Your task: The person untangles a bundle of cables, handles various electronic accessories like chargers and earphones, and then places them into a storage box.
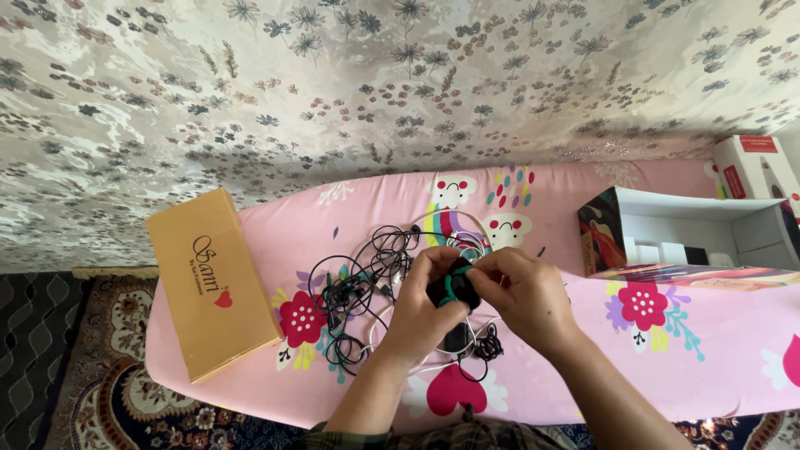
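My left hand (419,304) grips a coiled bundle of black cable (456,287) over the middle of a pink patterned board (583,367). My right hand (527,293) pinches a green tie (452,282) that wraps around that bundle. Beneath and to the left of my hands lies a tangled heap of black and white cables (358,287), spread loosely on the pink cover. A few loops (479,346) poke out under my wrists.
A flat tan cardboard box (210,282) lies on the board's left end. An open white box with a colourful lid (692,237) stands at the right, a red-and-white carton (754,167) behind it. Floral fabric (333,83) hangs beyond; patterned carpet (92,367) lies below.
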